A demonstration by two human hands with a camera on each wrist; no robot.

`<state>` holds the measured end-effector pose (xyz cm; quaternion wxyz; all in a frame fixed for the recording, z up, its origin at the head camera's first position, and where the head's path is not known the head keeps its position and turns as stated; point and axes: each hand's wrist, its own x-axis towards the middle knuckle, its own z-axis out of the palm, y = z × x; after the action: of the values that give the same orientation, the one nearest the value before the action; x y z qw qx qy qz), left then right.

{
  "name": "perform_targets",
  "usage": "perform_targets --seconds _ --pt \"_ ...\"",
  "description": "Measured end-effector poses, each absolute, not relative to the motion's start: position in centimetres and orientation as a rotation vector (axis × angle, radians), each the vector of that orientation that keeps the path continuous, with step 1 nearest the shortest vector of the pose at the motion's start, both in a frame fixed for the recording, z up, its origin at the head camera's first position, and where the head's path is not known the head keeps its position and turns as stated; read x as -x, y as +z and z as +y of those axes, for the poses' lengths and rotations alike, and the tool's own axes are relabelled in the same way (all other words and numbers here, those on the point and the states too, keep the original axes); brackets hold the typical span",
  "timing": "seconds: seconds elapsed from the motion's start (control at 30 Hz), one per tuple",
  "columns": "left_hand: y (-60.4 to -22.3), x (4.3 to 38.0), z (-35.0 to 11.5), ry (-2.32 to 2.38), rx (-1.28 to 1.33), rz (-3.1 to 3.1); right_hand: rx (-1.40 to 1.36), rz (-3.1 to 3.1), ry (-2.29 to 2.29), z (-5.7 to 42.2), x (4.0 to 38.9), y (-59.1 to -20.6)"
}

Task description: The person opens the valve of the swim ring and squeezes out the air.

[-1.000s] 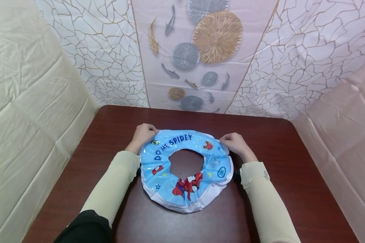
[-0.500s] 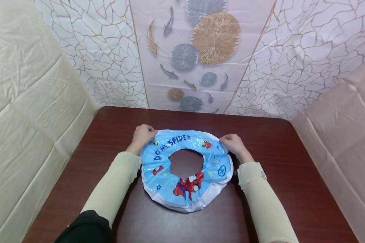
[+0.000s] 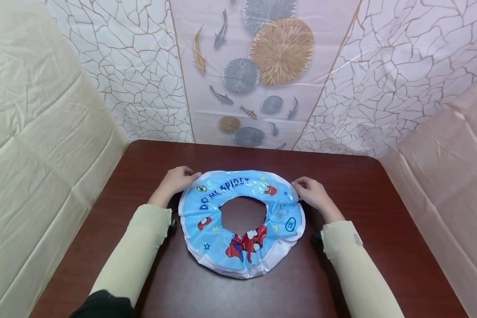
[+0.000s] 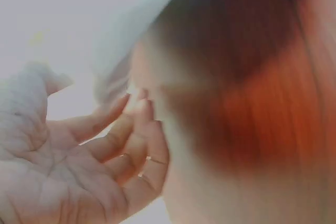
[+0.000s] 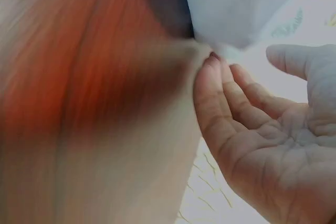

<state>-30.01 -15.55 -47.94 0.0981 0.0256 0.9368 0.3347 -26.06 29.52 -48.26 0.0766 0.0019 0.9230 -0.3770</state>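
A light blue swim ring (image 3: 200,225) lies flat on the brown table, soft and wrinkled, with a white underside showing along its near edge. "DO ME SPIDEY" is printed on its far part, and a red cartoon figure sits at the near part. My left hand (image 3: 177,179) is at the ring's far left edge; in the left wrist view its thumb stands apart from gently bent fingers (image 4: 152,156). At the far right edge is my right hand (image 3: 313,193), fingertips right at the rim. The right wrist view shows its thumb (image 5: 289,61) away from the fingers.
The dark reddish-brown table (image 3: 381,247) has rounded far corners. Behind it hangs a patterned cloth (image 3: 238,106) with fish and round motifs. Cream fabric (image 3: 35,132) walls in the left side, and similar beige fabric (image 3: 453,168) the right.
Both hands have let go of the ring's far edge. The left hand has moved left and slightly nearer, the right hand slightly right. The ring stays in nearly the same place, its left side spread wider.
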Motion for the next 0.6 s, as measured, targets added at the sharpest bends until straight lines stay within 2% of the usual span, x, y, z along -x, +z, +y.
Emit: perform_targets --seconds 0.27,0.6 --pt "-46.9 23.9 -19.0 0.853 -0.072 2.696 0.065 2.675 -1.018 30.6 21.2 -46.5" --pt "-46.9 17.5 -18.5 1.038 -0.011 2.53 -0.018 2.487 -1.117 30.4 16.0 -46.3"
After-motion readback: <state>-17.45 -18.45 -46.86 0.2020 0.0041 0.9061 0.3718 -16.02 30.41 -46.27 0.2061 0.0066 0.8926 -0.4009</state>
